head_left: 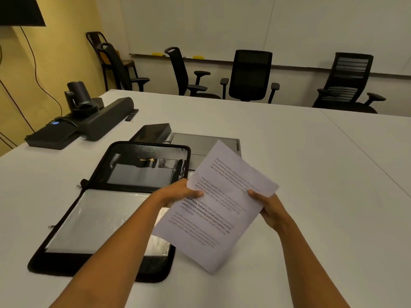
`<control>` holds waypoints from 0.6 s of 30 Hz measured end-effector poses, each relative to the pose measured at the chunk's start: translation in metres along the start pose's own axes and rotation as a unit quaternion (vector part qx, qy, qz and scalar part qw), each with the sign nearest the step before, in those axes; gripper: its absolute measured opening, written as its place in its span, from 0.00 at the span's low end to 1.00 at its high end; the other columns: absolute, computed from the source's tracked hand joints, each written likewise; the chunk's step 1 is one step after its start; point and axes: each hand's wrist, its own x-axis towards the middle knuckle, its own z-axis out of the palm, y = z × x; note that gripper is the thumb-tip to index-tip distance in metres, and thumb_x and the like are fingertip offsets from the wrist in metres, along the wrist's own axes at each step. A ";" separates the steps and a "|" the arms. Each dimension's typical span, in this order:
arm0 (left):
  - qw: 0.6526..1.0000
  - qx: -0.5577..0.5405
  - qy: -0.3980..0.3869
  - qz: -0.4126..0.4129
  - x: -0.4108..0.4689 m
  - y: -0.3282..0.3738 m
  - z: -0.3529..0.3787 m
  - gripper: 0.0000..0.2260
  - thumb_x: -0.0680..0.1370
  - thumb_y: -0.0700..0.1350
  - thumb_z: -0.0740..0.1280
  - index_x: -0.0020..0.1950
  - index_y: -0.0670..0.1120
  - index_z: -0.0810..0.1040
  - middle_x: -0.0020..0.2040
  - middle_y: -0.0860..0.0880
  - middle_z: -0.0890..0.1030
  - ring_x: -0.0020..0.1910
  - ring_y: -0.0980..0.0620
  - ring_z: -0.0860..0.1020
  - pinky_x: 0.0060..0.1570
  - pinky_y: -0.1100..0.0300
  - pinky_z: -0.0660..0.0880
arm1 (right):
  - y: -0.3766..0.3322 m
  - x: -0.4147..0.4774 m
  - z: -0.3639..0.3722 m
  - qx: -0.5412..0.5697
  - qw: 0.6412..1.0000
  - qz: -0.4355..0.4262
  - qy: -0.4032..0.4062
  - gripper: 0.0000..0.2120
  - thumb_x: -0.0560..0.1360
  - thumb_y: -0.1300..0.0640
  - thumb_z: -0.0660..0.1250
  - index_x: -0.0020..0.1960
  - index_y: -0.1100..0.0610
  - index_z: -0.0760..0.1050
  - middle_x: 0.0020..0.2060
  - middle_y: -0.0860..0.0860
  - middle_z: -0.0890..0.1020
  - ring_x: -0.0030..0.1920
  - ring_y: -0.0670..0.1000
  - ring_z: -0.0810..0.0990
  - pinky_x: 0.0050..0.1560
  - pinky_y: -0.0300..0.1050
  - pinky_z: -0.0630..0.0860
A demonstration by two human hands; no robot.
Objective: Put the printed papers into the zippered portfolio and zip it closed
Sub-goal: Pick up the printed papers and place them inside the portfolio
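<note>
The printed papers (224, 196) are held up over the surface (322, 174), turned at a slant with the text facing the person. Their far corner overlaps a grey laptop-like slab (200, 141), their left corner overhangs the right edge of the zippered portfolio (95, 218), and their near corner hangs over bare white surface. How many sheets there are cannot be told.

The left grip (178, 192), a bare hand, pinches the left edge of the sheets with the thumb on top. The right grip (269, 207) holds the right edge the same way, thumb on the page and fingers behind.

The one portfolio lies fully open just left of the papers. Its black zip border is exposed all round, a shiny clear sleeve fills the near half, and pockets line the far half. The left forearm crosses its near right corner. Beyond it, one black box (151, 131) touches the slab.

To the right, a broad stretch of surface runs to a seam (355, 141) between two tops. At the far left corner sit one long black bar (106, 116) and one camera (77, 96).

Four black office chairs (251, 76) line the far edge, and one metal chair (97, 41) stands in the room's corner.
</note>
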 end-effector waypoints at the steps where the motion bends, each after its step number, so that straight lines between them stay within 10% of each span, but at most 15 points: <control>1: 0.999 0.031 -0.008 -0.004 -0.006 0.006 -0.007 0.09 0.76 0.40 0.65 0.56 0.48 0.75 0.50 0.46 0.81 0.48 0.47 0.82 0.48 0.51 0.81 | -0.006 0.000 0.000 0.007 1.000 -0.014 0.011 0.35 0.57 0.50 0.79 0.62 0.52 0.74 0.56 0.54 0.81 0.52 0.55 0.81 0.45 0.47 0.81; 18: 0.961 0.273 -0.017 0.038 -0.072 0.049 -0.069 0.07 0.74 0.48 0.69 0.51 0.50 0.78 0.47 0.48 0.84 0.44 0.48 0.84 0.47 0.55 0.81 | -0.045 -0.016 0.069 -0.226 0.957 0.062 -0.168 0.27 0.66 0.50 0.73 0.61 0.58 0.73 0.52 0.59 0.81 0.49 0.59 0.82 0.46 0.51 0.81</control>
